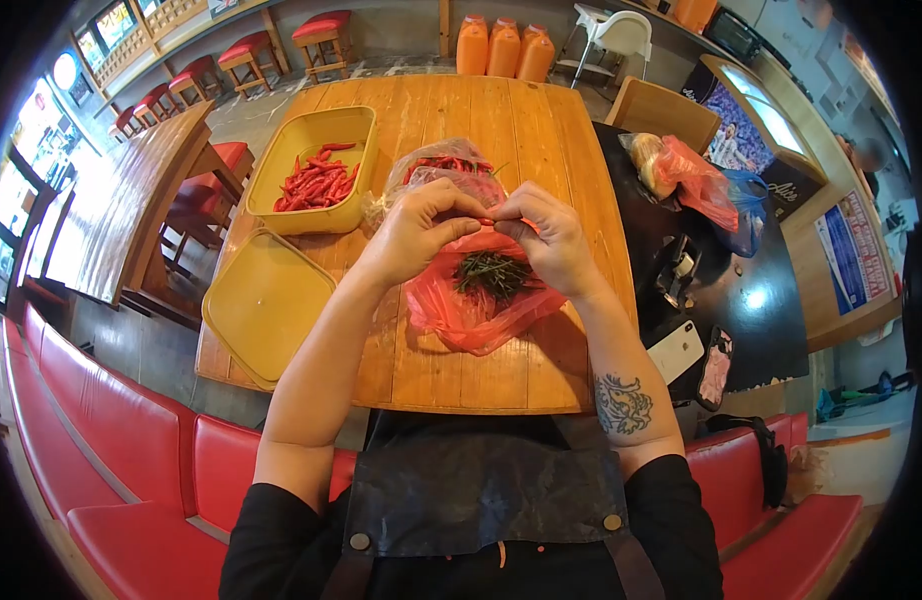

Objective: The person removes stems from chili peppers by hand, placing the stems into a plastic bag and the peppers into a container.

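My left hand [429,228] and my right hand [544,235] meet at the fingertips above the wooden table [431,370]. Both pinch something small between them, mostly hidden by the fingers. Below them lies an open red plastic bag [451,315] with green stems [493,276] heaped in it. Just behind my hands, a clear plastic bag [426,160] holds red chillies [459,165]. To the left stands a yellow tub [367,130] with a pile of red chillies [321,183] inside. Its yellow lid [269,305] lies flat in front of the tub.
On the black table [761,325] at right are a white phone [676,351], a pink-cased phone [716,368], dark glasses [677,270] and plastic bags [699,182]. Orange jugs [504,48] stand beyond the wooden table. Red benches [141,425] line the near side.
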The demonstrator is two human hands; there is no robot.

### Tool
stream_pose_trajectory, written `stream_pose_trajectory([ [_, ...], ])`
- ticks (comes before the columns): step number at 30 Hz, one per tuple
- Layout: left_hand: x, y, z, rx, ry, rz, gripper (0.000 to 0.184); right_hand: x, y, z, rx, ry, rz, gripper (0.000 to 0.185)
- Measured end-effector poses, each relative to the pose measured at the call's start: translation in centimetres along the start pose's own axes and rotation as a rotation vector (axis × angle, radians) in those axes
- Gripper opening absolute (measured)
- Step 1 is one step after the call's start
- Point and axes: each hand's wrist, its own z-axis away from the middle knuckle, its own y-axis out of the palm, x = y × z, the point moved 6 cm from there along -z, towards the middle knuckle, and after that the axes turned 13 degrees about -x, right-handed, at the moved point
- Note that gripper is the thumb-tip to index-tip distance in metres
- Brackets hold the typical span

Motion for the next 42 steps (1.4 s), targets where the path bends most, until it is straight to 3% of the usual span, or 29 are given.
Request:
stream_pose_trajectory([
  [6, -0.2, 0.0, 0.1, 0.047, -0.009, 0.107, 0.009, -0.8, 0.3, 0.2, 0.131, 0.136, -0.149, 0.01],
  [8, -0.2, 0.2, 0.3, 0.086, -0.141, 0.286, 0.008, -1.0, 0.3, 0.4, 0.152, 0.194, -0.265, 0.007],
  [12, -1.0, -1.6, 0.1, 0.136, 0.013, 0.184, 0.01, -1.1, 0.0, 0.3, 0.15, 0.333, -0.542, 0.003],
  [16, 0.3, -8.7, -1.2, -0.46, 0.081, -0.062, 0.017, -0.9, -0.5, 0.0, 0.144, 0.217, -0.287, 0.004],
  [18, 2.1, -11.8, -1.3, -0.61, 0.102, -0.318, 0.019, -1.3, 0.3, 0.4, 0.201, 0.159, -0.069, 0.008],
  [22, 4.4, -13.7, -0.6, -0.666, 0.005, -0.646, 0.019, -0.6, 1.3, 1.0, 0.306, -0.052, 0.126, 0.008],
  [24, 2.9, -13.0, -0.2, -0.824, 0.284, -1.128, 0.018, -0.7, 1.6, 1.3, 0.393, -0.073, 0.333, 0.006],
  [25, 2.4, -12.7, -0.3, -0.825, 0.282, -1.129, 0.018, -0.6, 1.6, 1.4, 0.395, -0.074, 0.332, 0.006],
  [27, 1.4, -11.3, -1.0, -0.719, 0.272, -0.622, 0.018, -0.7, 1.6, 1.5, 0.411, -0.042, 0.346, 0.006],
  [29, 1.3, -8.0, -1.4, -0.492, 0.095, -0.345, 0.017, -1.0, 1.7, 1.7, 0.385, -0.049, 0.33, 0.006],
  [31, 2.5, -4.6, -1.3, -0.278, 0.021, -0.311, 0.018, -1.1, 1.6, 1.8, 0.366, -0.056, 0.309, 0.006],
  [32, 2.9, -3.5, -1.3, -0.216, 0.046, -0.41, 0.02, -1.1, 1.7, 2.0, 0.395, -0.062, 0.32, 0.007],
  [34, 4.3, -2.3, -1.3, -0.076, -0.105, -0.725, 0.028, -0.9, 1.9, 1.9, 0.427, -0.073, 0.327, 0.009],
  [36, 4.3, -2.0, -1.1, -0.095, -0.071, -0.753, 0.031, -1.1, 2.1, 1.9, 0.514, -0.007, 0.381, 0.009],
  [42, 5.6, -1.8, -1.5, -0.064, -0.021, -0.782, 0.036, -1.5, 2.1, 1.8, 0.419, -0.068, 0.311, 0.01],
])
